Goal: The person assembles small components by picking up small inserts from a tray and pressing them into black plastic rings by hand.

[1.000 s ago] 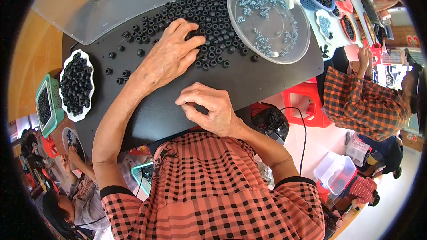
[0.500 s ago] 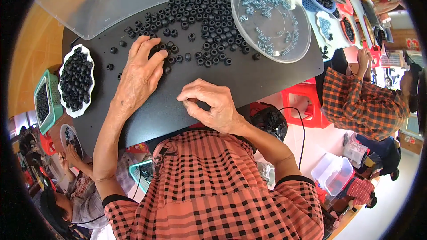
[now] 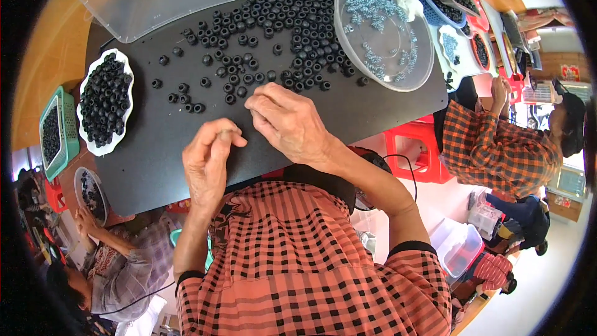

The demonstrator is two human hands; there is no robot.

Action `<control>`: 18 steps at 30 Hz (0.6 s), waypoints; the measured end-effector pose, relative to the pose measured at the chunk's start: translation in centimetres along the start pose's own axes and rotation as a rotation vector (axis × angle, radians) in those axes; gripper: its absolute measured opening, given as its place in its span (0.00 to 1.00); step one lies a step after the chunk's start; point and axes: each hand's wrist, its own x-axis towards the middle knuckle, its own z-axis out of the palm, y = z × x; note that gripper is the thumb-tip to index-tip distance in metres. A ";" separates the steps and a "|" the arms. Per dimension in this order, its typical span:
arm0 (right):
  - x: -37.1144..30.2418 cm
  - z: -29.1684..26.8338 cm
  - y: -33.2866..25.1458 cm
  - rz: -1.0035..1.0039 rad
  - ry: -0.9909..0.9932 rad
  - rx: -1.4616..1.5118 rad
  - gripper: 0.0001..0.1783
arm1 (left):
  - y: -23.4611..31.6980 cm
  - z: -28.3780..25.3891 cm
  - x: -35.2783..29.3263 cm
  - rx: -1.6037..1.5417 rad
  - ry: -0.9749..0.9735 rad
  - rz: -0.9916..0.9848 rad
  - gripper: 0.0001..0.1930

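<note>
My left hand (image 3: 211, 149) is near the table's front edge, thumb and forefinger pinched together. Whatever lies between its fingertips is too small or hidden to name. Just to its right, my right hand (image 3: 287, 118) is closed, fingertips pressed together and pointing toward the left hand. Its grip also hides what it may hold. The hands are apart, a small gap between them. Beyond them lie many small round black beads (image 3: 234, 79) with holes, loose on the dark table (image 3: 149, 174), and a dense pile of them (image 3: 280, 12) spreads farther back.
At left stand a white scalloped dish (image 3: 127, 62) of black beads and a green basket (image 3: 68, 137). A clear round tub (image 3: 429, 56) with small light-blue pieces sits back right. A clear plastic box (image 3: 124, 31) is back left. Other people work on both sides.
My left hand has drawn back from the loose beads toward the table's front edge and closed to a pinch. My right hand has shifted slightly forward, its fingers now pointing at the left.
</note>
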 end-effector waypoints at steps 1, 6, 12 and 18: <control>0.2 0.1 0.1 -0.033 -0.005 -0.037 0.12 | 0.0 0.1 -0.3 0.001 0.000 -0.040 0.06; 1.5 -0.6 -0.4 -0.012 -0.108 -0.070 0.11 | -0.4 0.2 -0.8 -0.034 0.015 -0.036 0.07; 5.1 -1.4 1.7 -0.040 -0.206 -0.114 0.08 | -0.5 0.0 -1.0 -0.020 -0.026 -0.074 0.06; 7.0 -1.8 3.7 -0.081 -0.111 -0.106 0.06 | -0.4 -0.1 -1.0 -0.045 -0.060 -0.052 0.05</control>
